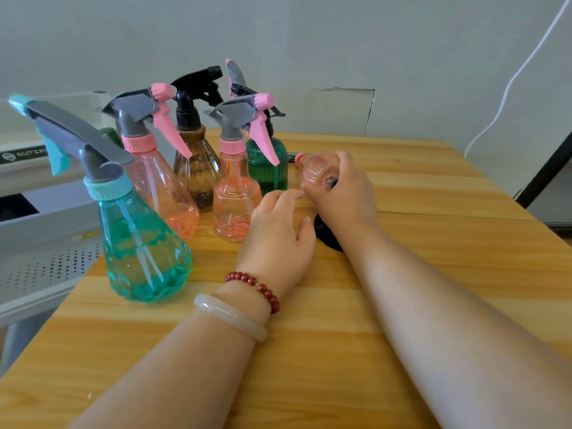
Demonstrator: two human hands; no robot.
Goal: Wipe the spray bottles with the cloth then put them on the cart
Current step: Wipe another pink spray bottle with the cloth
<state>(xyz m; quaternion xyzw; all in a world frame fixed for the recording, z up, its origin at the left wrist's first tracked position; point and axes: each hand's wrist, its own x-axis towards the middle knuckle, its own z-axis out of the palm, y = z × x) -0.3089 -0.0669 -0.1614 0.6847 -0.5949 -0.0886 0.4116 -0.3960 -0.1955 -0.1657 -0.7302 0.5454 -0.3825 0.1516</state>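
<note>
Several spray bottles stand at the table's back left: a teal one (140, 252) nearest, two pink ones (167, 193) (235, 209), a brown one (196, 174) and a green one (267, 170). My right hand (343, 187) grips another pink bottle (317, 171) that lies tilted, neck pointing left behind the green bottle. My left hand (278, 233) rests flat on the table with relaxed fingers, fingertips close to that held bottle. A black object (325, 235), possibly the cloth, lies under my right wrist and is mostly hidden.
A grey metal cart (46, 255) with a perforated shelf stands just left of the wooden table (433, 243). A white cable (510, 85) hangs on the wall at the right. A black frame leg (544, 168) runs beyond the right table edge.
</note>
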